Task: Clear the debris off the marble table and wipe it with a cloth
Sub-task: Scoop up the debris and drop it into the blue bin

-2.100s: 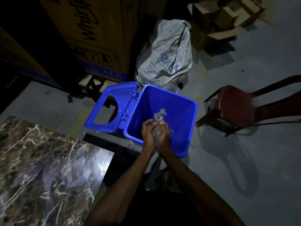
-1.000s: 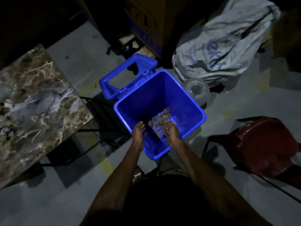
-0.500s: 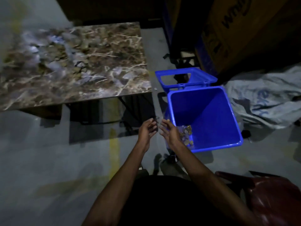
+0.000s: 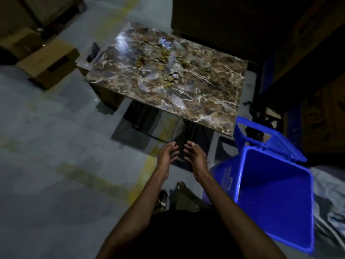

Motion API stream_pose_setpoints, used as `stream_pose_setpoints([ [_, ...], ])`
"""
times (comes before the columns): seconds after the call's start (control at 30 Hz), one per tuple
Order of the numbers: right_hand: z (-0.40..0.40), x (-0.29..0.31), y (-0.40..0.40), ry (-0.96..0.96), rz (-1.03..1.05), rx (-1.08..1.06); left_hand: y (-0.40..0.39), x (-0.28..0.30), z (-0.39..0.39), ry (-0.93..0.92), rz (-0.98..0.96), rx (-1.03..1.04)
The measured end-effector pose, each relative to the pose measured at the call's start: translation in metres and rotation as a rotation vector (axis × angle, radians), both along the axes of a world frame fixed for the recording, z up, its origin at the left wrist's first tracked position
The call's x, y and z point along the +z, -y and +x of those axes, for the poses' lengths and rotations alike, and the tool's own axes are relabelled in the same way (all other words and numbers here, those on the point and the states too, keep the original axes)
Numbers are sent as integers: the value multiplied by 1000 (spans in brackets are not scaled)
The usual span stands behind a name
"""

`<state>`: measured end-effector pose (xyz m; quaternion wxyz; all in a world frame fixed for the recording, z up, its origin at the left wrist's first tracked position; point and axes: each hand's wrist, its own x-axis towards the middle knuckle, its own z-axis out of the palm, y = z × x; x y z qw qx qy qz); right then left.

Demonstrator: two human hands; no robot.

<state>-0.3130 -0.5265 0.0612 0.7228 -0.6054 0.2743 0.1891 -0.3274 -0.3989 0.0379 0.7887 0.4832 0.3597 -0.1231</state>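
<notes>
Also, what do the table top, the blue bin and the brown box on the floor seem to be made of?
Table top: brown stone with white veins and a glossy glare, likely polished marble, perhaps a look-alike.
Blue bin: smooth, evenly coloured moulded walls and a hinged lid, so probably plastic.
Brown box: dull tan, folded flaps, apparently cardboard.

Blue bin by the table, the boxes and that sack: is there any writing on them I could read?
Nothing can be read in this picture.
blue bin: raised lettering on its outer side wall, too blurred to read.
grey sack: no legible print.
cardboard box: no print shows.
dark cartons on the right: faint marks, too dark to read.
</notes>
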Motion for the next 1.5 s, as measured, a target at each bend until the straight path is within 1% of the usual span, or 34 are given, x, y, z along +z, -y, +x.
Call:
stream_pose_setpoints([
  [0.07, 18, 2, -14, 11, -24, 45, -11, -1, 11, -15, 17, 38],
  [0.17, 55, -4, -31, 25, -34, 93, -30, 3, 35, -29, 94, 63],
  [0.3, 125, -18, -52, 75, -44, 188, -60, 11, 86, -16, 258, 67],
  [0.43, 198, -27, -65, 161, -135, 317, -77, 22, 142, -2, 362, 94],
  [0.53, 236, -23, -68, 200, -161, 368, -78, 25, 179, 2, 387, 122],
  [0.63, 261, -26, -72, 201, -157, 420, -77, 23, 211, -3, 386, 123],
  [0.83, 307, -29, -73, 166, -197, 325, -88, 7, 271, 16, 378, 91],
  [0.93, 325, -35, -77, 180, -224, 298, -99, -2, 294, 6, 407, 40],
  [1.0, 338, -41, -81, 260, -309, 334, -111, -8, 311, -6, 481, -34],
  [1.03, 345, -46, -83, 312, -389, 372, -118, -11, 321, -12, 555, -86],
  [1.1, 361, -58, -87, 390, -540, 445, -138, -20, 345, -11, 775, -203],
  [1.17, 380, -71, -93, 446, -708, 502, -163, -29, 370, 28, 966, -322],
  [1.23, 401, -87, -99, 403, -888, 546, -191, -37, 396, 32, 1123, -447],
  [1.27, 409, -93, -103, 357, -930, 553, -207, -43, 409, 44, 1169, -484],
  [1.33, 421, -104, -115, 276, -938, 569, -238, -52, 436, 100, 1211, -538],
  [1.43, 437, -120, -134, 291, -954, 660, -277, -72, 474, 148, 1194, -648],
  [1.5, 447, -128, -146, 276, -964, 680, -287, -83, 489, 182, 1165, -710],
])
